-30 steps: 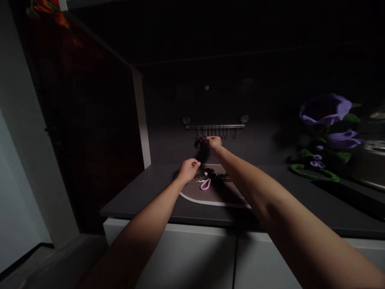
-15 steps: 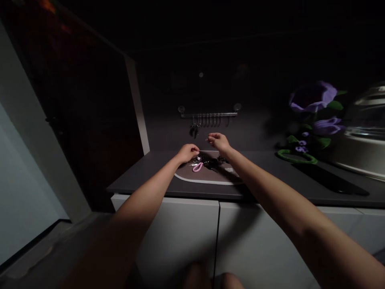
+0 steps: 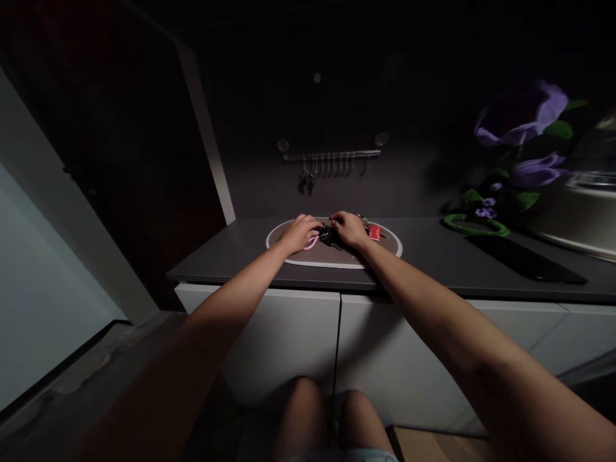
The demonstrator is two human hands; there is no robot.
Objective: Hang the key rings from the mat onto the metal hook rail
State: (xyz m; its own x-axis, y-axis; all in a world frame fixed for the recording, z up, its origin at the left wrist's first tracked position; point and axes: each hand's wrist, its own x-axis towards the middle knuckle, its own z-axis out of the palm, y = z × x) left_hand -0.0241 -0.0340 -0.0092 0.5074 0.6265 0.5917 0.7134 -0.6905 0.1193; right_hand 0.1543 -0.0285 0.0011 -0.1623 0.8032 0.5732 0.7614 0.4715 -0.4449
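My left hand (image 3: 299, 233) rests low over the mat, its fingers curled at the left side of a small black item (image 3: 329, 236). A pink loop strap (image 3: 311, 244) sticks out from under that hand. Across the black item, my right hand (image 3: 350, 228) has its thumb and fingers bent together; what they hold, if anything, is hidden. Just right of this hand lies a small red tag or packet (image 3: 375, 232), with metal bits like keys (image 3: 364, 220) behind it. All these lie on an oval brown mat (image 3: 327, 256) with a white rim.
A clear rail with hooks (image 3: 332, 155) is on the wall behind, with dark keys (image 3: 307, 182) hanging at its left. To the right stand a black flat slab (image 3: 524, 258), a green ring (image 3: 475, 226), purple flowers (image 3: 539, 171) and a large pale appliance (image 3: 577, 215). White cabinet doors (image 3: 283, 333) are below.
My right hand has come down from above the mat to the items on it. My left hand now covers more of the pink strap. The red tag has come into sight; the view has tilted down.
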